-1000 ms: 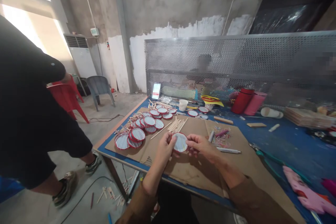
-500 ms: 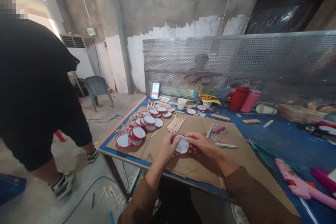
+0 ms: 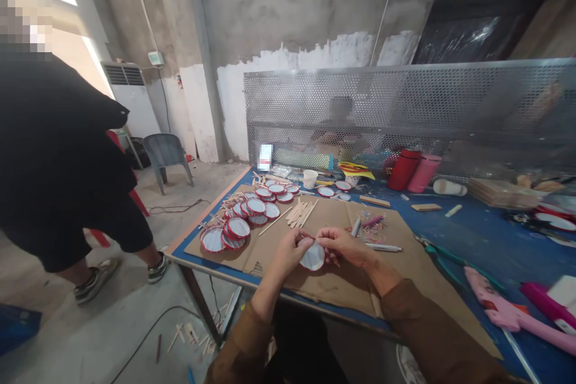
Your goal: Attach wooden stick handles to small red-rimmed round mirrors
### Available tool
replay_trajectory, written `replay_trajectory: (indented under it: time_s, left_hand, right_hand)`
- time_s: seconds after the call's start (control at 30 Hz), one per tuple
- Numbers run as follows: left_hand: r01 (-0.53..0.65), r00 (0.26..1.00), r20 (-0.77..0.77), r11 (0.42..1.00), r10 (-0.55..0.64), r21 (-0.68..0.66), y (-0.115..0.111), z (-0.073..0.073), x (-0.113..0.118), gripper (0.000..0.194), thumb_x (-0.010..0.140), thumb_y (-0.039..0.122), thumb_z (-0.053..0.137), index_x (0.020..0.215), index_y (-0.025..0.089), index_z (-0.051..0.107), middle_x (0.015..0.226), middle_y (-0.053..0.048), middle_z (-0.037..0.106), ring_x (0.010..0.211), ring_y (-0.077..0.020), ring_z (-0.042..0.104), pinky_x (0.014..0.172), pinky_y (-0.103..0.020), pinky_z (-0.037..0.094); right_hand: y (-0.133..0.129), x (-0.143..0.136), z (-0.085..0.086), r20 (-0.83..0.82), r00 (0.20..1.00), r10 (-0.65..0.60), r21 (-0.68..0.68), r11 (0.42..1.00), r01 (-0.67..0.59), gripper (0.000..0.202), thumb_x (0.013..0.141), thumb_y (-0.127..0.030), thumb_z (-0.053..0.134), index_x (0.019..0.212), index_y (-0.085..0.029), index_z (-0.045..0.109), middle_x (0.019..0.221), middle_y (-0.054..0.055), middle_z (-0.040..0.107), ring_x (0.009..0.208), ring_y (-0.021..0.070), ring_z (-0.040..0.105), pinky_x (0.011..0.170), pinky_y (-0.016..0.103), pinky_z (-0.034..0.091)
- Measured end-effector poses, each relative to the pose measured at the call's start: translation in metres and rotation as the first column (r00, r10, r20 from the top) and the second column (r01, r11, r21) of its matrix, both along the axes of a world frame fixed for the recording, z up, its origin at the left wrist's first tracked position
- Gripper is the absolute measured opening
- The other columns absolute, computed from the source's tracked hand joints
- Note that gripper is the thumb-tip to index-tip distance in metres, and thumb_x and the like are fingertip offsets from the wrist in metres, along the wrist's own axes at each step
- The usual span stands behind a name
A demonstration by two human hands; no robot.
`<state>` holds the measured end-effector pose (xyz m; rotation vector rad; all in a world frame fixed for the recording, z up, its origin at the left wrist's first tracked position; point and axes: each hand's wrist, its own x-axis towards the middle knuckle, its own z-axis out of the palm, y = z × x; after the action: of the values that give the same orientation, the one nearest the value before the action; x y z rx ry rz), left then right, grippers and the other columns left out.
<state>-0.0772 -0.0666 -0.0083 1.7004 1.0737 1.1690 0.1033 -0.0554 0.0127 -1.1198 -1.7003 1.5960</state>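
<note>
A round white disc with a red rim [image 3: 312, 257] is held over the cardboard sheet [image 3: 335, 288] near the table's front edge. My left hand [image 3: 291, 247] grips its left side, thumb on the upper edge. Closed in a pinch, my right hand [image 3: 338, 244] meets the disc's upper right rim; whether a small piece sits between those fingertips is hidden. Left of my hands lie several similar red-rimmed discs [image 3: 238, 228], overlapping in a pile with wooden sticks among them. Flat wooden sticks [image 3: 302, 213] lie in a bunch just beyond my hands.
To the right lie a marker [image 3: 384, 247], green-handled pliers [image 3: 443, 257] and a pink glue gun [image 3: 495, 303]. Red and pink bottles [image 3: 404, 170] stand before a perforated metal panel [image 3: 297, 96]. A person in black [image 3: 63, 132] stands left of the table, near a grey chair [image 3: 166, 156].
The disc has tipped and dropped slightly, and my fingers have shifted up to its upper rim. The person at the left has changed stance. My view has turned a little.
</note>
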Motion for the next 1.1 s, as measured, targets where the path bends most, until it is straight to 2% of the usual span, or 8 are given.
replay_trajectory:
  time_s: [0.37, 0.67, 0.77, 0.83, 0.9, 0.97, 1.03, 1.1]
  left_hand:
    - [0.003, 0.996, -0.091, 1.0, -0.002, 0.014, 0.0, -0.004, -0.001, 0.016, 0.077, 0.028, 0.055, 0.082, 0.014, 0.061, 0.073, -0.001, 0.061, 0.07, -0.0139, 0.055, 0.064, -0.024, 0.039]
    - [-0.008, 0.997, -0.074, 1.0, 0.007, -0.013, 0.001, -0.005, 0.0, 0.02, 0.079, 0.033, 0.054, 0.083, 0.014, 0.06, 0.07, 0.0, 0.058, 0.065, -0.0123, 0.051, 0.059, -0.022, 0.037]
    - [-0.001, 0.995, -0.1, 1.0, 0.0, -0.015, 0.0, -0.005, 0.0, 0.019, 0.079, 0.033, 0.052, 0.08, 0.015, 0.059, 0.068, 0.0, 0.057, 0.064, -0.0122, 0.05, 0.059, -0.022, 0.036]
    - [0.002, 0.994, -0.112, 1.0, -0.005, -0.032, -0.001, -0.003, -0.001, 0.02, 0.08, 0.034, 0.051, 0.08, 0.016, 0.059, 0.067, 0.001, 0.057, 0.063, -0.0123, 0.05, 0.058, -0.022, 0.036]
    - [0.012, 0.992, -0.122, 0.999, -0.017, -0.04, -0.002, -0.001, -0.002, 0.021, 0.08, 0.035, 0.049, 0.081, 0.016, 0.058, 0.068, 0.001, 0.057, 0.063, -0.0126, 0.051, 0.058, -0.022, 0.037]
    - [0.019, 0.989, -0.146, 0.999, -0.026, -0.046, -0.001, 0.0, -0.002, 0.021, 0.08, 0.036, 0.049, 0.08, 0.017, 0.058, 0.068, 0.0, 0.058, 0.064, -0.0135, 0.052, 0.059, -0.023, 0.037]
    - [0.032, 0.988, -0.148, 0.998, -0.039, -0.046, 0.0, 0.0, -0.002, 0.021, 0.079, 0.037, 0.05, 0.08, 0.017, 0.058, 0.068, 0.0, 0.059, 0.064, -0.014, 0.053, 0.059, -0.023, 0.037]
    - [0.038, 0.988, -0.145, 0.998, -0.044, -0.043, 0.0, -0.001, -0.002, 0.022, 0.079, 0.038, 0.05, 0.079, 0.017, 0.058, 0.067, 0.001, 0.058, 0.063, -0.0141, 0.053, 0.058, -0.023, 0.037]
  right_hand:
    - [0.001, 0.0, 0.0, 0.021, 0.999, 0.041, -0.036, 0.999, -0.04, 0.032, 0.075, -0.045, 0.063, 0.078, -0.015, 0.052, 0.053, -0.003, 0.058, 0.043, 0.0087, 0.055, 0.034, 0.015, 0.04]
    - [-0.001, 0.0, 0.007, -0.012, 1.0, -0.017, -0.007, 1.0, 0.017, 0.035, 0.072, -0.048, 0.064, 0.076, -0.015, 0.053, 0.051, -0.004, 0.056, 0.04, 0.0081, 0.052, 0.035, 0.017, 0.039]
    - [0.007, 0.014, 0.012, -0.085, 0.983, -0.163, 0.044, 0.985, 0.167, 0.035, 0.069, -0.048, 0.067, 0.075, -0.016, 0.054, 0.056, -0.003, 0.058, 0.042, 0.0075, 0.052, 0.037, 0.017, 0.038]
    - [0.017, 0.036, 0.016, -0.23, 0.876, -0.423, 0.135, 0.878, 0.459, 0.034, 0.067, -0.048, 0.067, 0.073, -0.018, 0.052, 0.058, -0.004, 0.057, 0.042, 0.0069, 0.05, 0.037, 0.017, 0.036]
    - [0.026, 0.064, 0.018, -0.306, 0.667, -0.679, 0.252, 0.618, 0.745, 0.031, 0.072, -0.049, 0.059, 0.074, -0.02, 0.049, 0.059, -0.003, 0.055, 0.043, 0.0076, 0.048, 0.038, 0.019, 0.036]
    - [0.032, 0.091, 0.016, -0.161, 0.444, -0.881, 0.425, 0.345, 0.837, 0.028, 0.08, -0.046, 0.045, 0.078, -0.019, 0.05, 0.061, 0.0, 0.057, 0.045, 0.0096, 0.048, 0.041, 0.021, 0.038]
    - [0.035, 0.11, 0.012, -0.028, 0.323, -0.946, 0.534, 0.26, 0.805, 0.027, 0.083, -0.04, 0.039, 0.08, -0.017, 0.053, 0.065, 0.004, 0.06, 0.05, 0.0122, 0.051, 0.047, 0.023, 0.041]
    - [0.038, 0.118, 0.007, 0.07, 0.312, -0.948, 0.588, 0.292, 0.755, 0.024, 0.08, -0.034, 0.042, 0.079, -0.016, 0.058, 0.069, 0.007, 0.064, 0.06, 0.0155, 0.055, 0.057, 0.026, 0.044]
